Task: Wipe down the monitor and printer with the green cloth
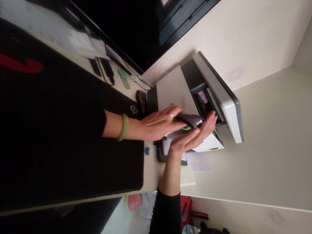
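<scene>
In the head view, your left hand (159,123) grips a dark, green-edged object (189,121) from above, while your open right hand (191,137) cups it from below, right at the open printer (224,109) on the tabletop (157,169).

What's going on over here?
A person is handling a dark object with a green edge in front of a white printer with its lid raised. Their left hand, wearing a green bangle, lies over the object, while their right hand cups it from below.
</scene>
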`<act>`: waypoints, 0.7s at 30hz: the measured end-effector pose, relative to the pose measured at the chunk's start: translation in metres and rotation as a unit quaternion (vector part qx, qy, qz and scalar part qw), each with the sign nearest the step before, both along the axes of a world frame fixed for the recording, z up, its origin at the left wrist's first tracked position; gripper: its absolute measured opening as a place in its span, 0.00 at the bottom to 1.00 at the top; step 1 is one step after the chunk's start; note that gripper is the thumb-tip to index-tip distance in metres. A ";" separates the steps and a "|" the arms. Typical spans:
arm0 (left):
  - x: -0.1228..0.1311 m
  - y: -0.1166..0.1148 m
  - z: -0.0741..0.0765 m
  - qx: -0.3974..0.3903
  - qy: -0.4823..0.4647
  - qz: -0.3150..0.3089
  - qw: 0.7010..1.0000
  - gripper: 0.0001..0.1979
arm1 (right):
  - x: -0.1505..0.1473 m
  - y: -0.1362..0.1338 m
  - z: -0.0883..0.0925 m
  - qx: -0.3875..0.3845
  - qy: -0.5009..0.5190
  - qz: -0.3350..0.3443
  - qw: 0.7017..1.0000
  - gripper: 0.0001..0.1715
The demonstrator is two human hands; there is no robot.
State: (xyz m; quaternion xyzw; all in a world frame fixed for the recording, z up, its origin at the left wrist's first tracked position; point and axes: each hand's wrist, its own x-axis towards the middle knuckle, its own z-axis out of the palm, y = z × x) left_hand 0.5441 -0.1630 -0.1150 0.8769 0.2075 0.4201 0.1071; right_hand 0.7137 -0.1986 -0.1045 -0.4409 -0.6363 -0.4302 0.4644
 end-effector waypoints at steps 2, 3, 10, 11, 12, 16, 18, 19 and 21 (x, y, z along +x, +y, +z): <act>0.000 0.002 0.003 -0.020 -0.010 0.021 1.000 0.22 | 0.000 0.000 0.000 -0.003 0.006 0.005 1.000 0.36; 0.000 0.002 0.004 -0.031 -0.010 0.031 0.999 0.23 | -0.001 0.000 0.000 -0.004 0.006 0.007 1.000 0.35; 0.000 -0.005 -0.001 0.015 0.009 -0.007 1.000 0.22 | -0.002 -0.002 -0.001 -0.009 0.013 0.020 1.000 0.35; 0.000 -0.004 0.001 0.011 0.003 -0.002 1.000 0.22 | -0.002 -0.001 -0.001 -0.012 0.013 0.022 1.000 0.35; 0.001 -0.002 0.002 -0.004 -0.004 0.009 1.000 0.22 | -0.002 -0.001 -0.001 -0.013 0.012 0.023 1.000 0.36; 0.000 0.000 0.002 -0.064 -0.012 0.041 0.997 0.25 | 0.000 0.000 -0.001 -0.005 0.004 0.029 1.000 0.36; 0.000 -0.003 -0.002 -0.040 -0.007 0.021 0.999 0.24 | 0.001 0.000 -0.001 0.001 -0.004 0.024 1.000 0.36; 0.000 -0.004 -0.004 -0.024 -0.005 0.009 1.000 0.22 | 0.000 0.000 -0.001 0.002 -0.006 0.020 1.000 0.36; 0.001 -0.003 -0.004 -0.007 -0.006 -0.003 1.000 0.21 | 0.000 0.000 -0.001 0.002 -0.008 0.010 1.000 0.36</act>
